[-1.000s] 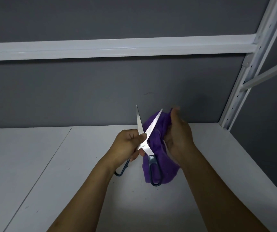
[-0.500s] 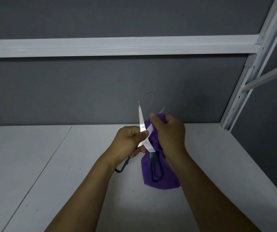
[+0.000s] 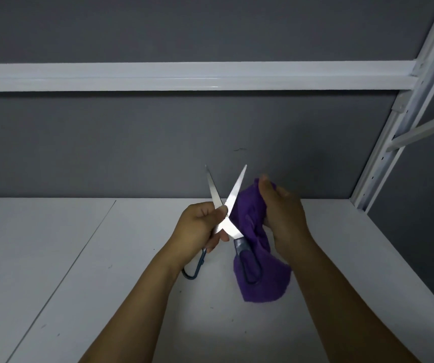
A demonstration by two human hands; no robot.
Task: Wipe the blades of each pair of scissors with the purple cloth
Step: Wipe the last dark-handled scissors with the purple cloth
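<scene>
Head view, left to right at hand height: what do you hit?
left hand → purple cloth → right hand → white rack post. The scissors span the left hand and cloth, so omitted.

Your left hand (image 3: 197, 226) and right hand (image 3: 285, 213) are bare, and both forearms (image 3: 142, 297) run uncovered over the white shelf (image 3: 53, 258) toward you.

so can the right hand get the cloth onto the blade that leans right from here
Probably yes: the right hand holds the purple cloth just beside that blade, bare above the left hand gripping the scissors, nothing between them.
</scene>
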